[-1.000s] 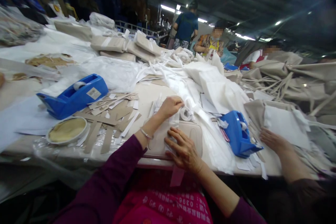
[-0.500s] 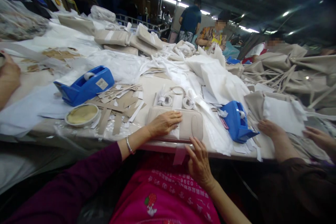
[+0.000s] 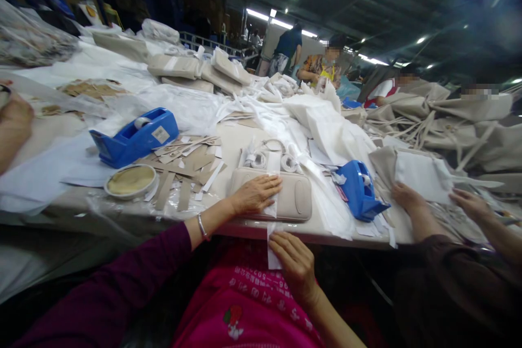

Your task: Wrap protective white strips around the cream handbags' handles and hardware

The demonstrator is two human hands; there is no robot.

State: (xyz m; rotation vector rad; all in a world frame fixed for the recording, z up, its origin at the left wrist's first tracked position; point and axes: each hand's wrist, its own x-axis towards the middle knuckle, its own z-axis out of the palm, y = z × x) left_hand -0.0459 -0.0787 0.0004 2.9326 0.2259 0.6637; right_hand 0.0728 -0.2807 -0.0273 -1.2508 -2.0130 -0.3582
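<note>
- Head view, nearest: the right hand (image 3: 297, 262) sits just below the edge of the surface (image 3: 81, 201), fingers pinching the lower end of a white paper strip (image 3: 272, 247) that hangs over that edge.
- Just above it, the left hand (image 3: 256, 194) lies flat and unclenched, palm down, on a beige padded panel (image 3: 291, 198); it presses rather than grips, and the strip's upper end runs under its fingers.
- The panel lies on the surface at its near edge, right in front of the person.
- Touching the panel's far side are small rolls of white tape (image 3: 289, 162).
- To the left lie scattered brown card strips (image 3: 185, 166), a round shallow tin (image 3: 130, 180) and a blue tape dispenser (image 3: 134, 136).
- To the right stands a second blue dispenser (image 3: 359, 189); beyond it a co-worker's hands (image 3: 405, 197) rest on white and beige cloth.
- Farther back, heaps of white sheets (image 3: 326, 119) and beige pieces cover the surface, with other people standing behind.
</note>
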